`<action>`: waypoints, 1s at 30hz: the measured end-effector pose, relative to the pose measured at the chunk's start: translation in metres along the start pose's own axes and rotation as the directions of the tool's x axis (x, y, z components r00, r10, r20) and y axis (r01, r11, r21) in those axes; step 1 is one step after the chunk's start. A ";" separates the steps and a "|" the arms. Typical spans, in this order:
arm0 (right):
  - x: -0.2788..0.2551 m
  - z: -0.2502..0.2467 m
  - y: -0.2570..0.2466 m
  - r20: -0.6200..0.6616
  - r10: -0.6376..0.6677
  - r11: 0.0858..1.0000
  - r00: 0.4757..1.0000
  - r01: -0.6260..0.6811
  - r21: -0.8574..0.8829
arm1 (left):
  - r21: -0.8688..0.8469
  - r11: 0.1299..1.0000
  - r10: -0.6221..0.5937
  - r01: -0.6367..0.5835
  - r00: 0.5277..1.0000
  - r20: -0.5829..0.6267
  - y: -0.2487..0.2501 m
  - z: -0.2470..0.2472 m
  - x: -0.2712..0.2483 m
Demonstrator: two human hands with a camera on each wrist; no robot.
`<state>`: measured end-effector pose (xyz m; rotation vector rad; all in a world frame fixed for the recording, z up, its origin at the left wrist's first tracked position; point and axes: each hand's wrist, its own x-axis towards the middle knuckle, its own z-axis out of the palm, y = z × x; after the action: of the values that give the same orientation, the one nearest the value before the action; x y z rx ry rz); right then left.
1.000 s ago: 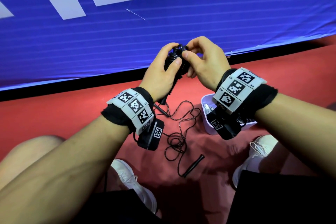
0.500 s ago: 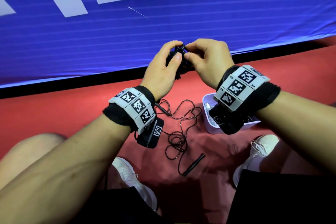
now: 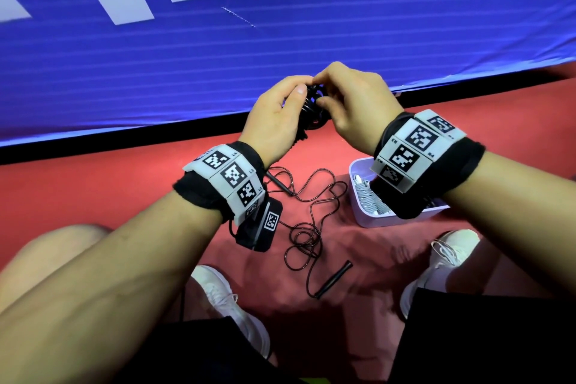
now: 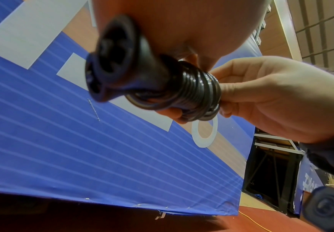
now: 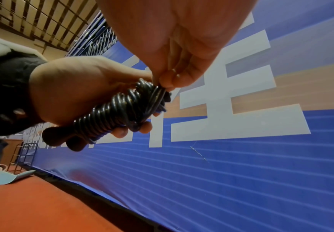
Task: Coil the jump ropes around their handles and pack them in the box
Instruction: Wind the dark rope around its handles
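Both hands hold a black jump rope [image 3: 312, 107] up in front of me, its cord coiled tightly round the paired handles [image 4: 190, 94]. My left hand [image 3: 294, 100] grips the bundle round its lower part, fingers curled under the coils [image 5: 110, 116]. My right hand [image 3: 324, 93] pinches the cord at the top end of the coil [image 5: 158, 89]. The handles' butt ends [image 4: 112, 62] stick out below my left palm. A second black rope [image 3: 307, 221] lies loose on the floor, one handle [image 3: 333, 279] near my feet. A lavender box [image 3: 358, 174] stands under my right wrist.
A grey-white coiled rope [image 3: 371, 199] lies inside the box. A blue banner wall [image 3: 218, 72] rises just behind the hands, above the red floor [image 3: 93, 184]. My white shoes [image 3: 227, 305] flank the loose rope.
Both hands keep hold of the coiled bundle at about the same height. The right fingers have shifted over the coil's top end, and the bundle has tilted slightly.
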<state>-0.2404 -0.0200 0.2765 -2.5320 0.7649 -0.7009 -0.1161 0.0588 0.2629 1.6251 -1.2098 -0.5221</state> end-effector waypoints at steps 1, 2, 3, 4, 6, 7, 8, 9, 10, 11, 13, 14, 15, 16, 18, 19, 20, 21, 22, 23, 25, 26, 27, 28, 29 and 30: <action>0.000 0.000 0.000 0.005 0.005 1.000 1.000 -0.005 0.000 | -0.004 1.000 0.000 0.000 1.000 -0.003 0.000 0.000 0.000; 0.000 0.000 -0.001 0.006 0.005 1.000 1.000 -0.005 0.005 | -0.011 1.000 -0.003 0.003 1.000 -0.009 0.000 0.000 0.001; 0.000 0.001 -0.002 0.001 -0.001 1.000 1.000 0.001 0.014 | -0.024 1.000 -0.010 0.010 1.000 -0.013 0.001 0.000 0.001; 0.000 0.002 -0.002 -0.009 -0.012 1.000 1.000 0.012 0.021 | -0.041 0.999 -0.020 0.020 1.000 -0.014 0.002 0.000 0.001; 0.000 0.004 -0.003 -0.022 -0.013 0.999 1.000 0.014 0.030 | -0.070 0.997 -0.044 0.043 0.999 -0.013 0.005 0.000 0.001; 0.000 0.004 -0.003 -0.035 0.015 0.999 0.999 -0.013 0.053 | -0.086 0.995 -0.056 0.055 0.998 -0.015 0.006 0.001 0.001; 0.000 0.004 -0.003 -0.064 0.061 0.993 0.996 -0.055 0.100 | -0.107 0.992 -0.069 0.067 0.997 -0.020 0.008 0.001 0.000; 0.000 0.005 -0.003 -0.112 0.113 0.983 0.987 -0.094 0.160 | -0.126 0.989 -0.081 0.076 0.996 -0.033 0.009 0.002 0.000; 0.001 0.005 -0.001 -0.167 0.162 0.967 0.973 -0.122 0.223 | -0.140 0.987 -0.087 0.079 0.995 -0.051 0.010 0.003 0.000; 0.002 0.007 0.000 -0.212 0.204 0.950 0.956 -0.142 0.277 | -0.149 0.986 -0.089 0.078 0.993 -0.071 0.010 0.004 0.001; 0.002 0.011 0.000 -0.247 0.220 0.941 0.944 -0.139 0.309 | -0.165 0.984 -0.086 0.068 0.991 -0.105 0.010 0.006 0.001; 0.001 0.014 0.000 -0.243 0.198 0.947 0.950 -0.122 0.298 | -0.174 0.983 -0.087 0.064 0.988 -0.124 0.010 0.007 0.001; -0.001 0.016 -0.002 -0.229 0.170 0.953 0.959 -0.101 0.287 | -0.182 0.981 -0.088 0.062 0.986 -0.141 0.009 0.007 0.001; -0.002 0.017 -0.004 -0.209 0.147 0.955 0.967 -0.084 0.284 | -0.190 0.980 -0.090 0.060 0.984 -0.155 0.009 0.007 0.002; -0.002 0.016 -0.005 -0.178 0.119 0.958 0.977 -0.065 0.280 | -0.193 0.980 -0.091 0.056 0.980 -0.176 0.008 0.006 0.003; 0.000 0.015 -0.005 -0.173 0.131 0.954 0.976 -0.077 0.289 | -0.192 0.980 -0.089 0.052 0.979 -0.184 0.008 0.006 0.004; 0.002 0.013 -0.005 -0.174 0.178 0.940 0.969 -0.115 0.320 | -0.195 0.980 -0.088 0.050 0.978 -0.192 0.008 0.005 0.004; 0.004 0.009 -0.006 -0.173 0.243 0.914 0.954 -0.166 0.369 | -0.199 0.979 -0.090 0.050 0.976 -0.198 0.009 0.005 0.005; 0.006 0.007 -0.006 -0.168 0.293 0.888 0.941 -0.203 0.412 | -0.205 0.977 -0.092 0.050 0.975 -0.201 0.009 0.005 0.005; 0.008 0.006 -0.006 -0.160 0.319 0.872 0.934 -0.223 0.436 | -0.212 0.976 -0.093 0.049 0.975 -0.201 0.009 0.005 0.005; 0.009 0.005 -0.007 -0.135 0.316 0.877 0.939 -0.235 0.419 | -0.218 0.975 -0.094 0.051 0.977 -0.191 0.009 0.005 0.004; 0.009 0.005 -0.008 -0.125 0.305 0.884 0.944 -0.232 0.406 | -0.219 0.974 -0.095 0.053 0.978 -0.186 0.009 0.005 0.004; 0.009 0.004 -0.009 -0.124 0.296 0.889 0.947 -0.225 0.399 | -0.219 0.974 -0.097 0.056 0.978 -0.183 0.008 0.005 0.004; 0.008 0.003 -0.009 -0.127 0.287 0.894 0.950 -0.218 0.390 | -0.218 0.974 -0.098 0.058 0.979 -0.178 0.008 0.005 0.004; 0.008 0.001 -0.009 -0.134 0.276 0.905 0.952 -0.211 0.370 | -0.216 0.975 -0.097 0.059 0.980 -0.172 0.008 0.004 0.004; 0.008 0.000 -0.009 -0.144 0.261 0.920 0.955 -0.201 0.337 | -0.215 0.975 -0.096 0.060 0.982 -0.163 0.008 0.003 0.004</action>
<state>-0.2308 -0.0177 0.2840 -2.0644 0.9151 -0.9074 -0.1209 0.0534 0.2699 1.5087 -0.9334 -0.5283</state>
